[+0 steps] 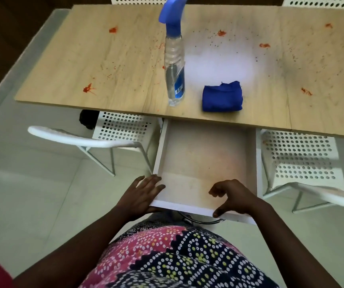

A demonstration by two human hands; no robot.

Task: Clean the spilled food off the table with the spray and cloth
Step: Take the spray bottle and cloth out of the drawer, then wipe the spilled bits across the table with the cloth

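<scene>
A clear spray bottle (174,65) with a blue trigger head stands upright near the table's front edge. A folded blue cloth (222,99) lies just right of it. Red food spills (88,88) and fine specks are scattered across the wooden table (104,59). Below the table, a white drawer (187,207) is pulled out and holds nothing. My left hand (144,194) grips its front left corner, fingers over the rim. My right hand (233,197) holds the front edge, thumb on the rim and fingers curled inside.
White perforated chairs stand tucked under the table at left (123,127) and right (297,156) of the drawer. More chair backs show beyond the far edge. The floor is pale tile. My patterned clothing fills the bottom of the view.
</scene>
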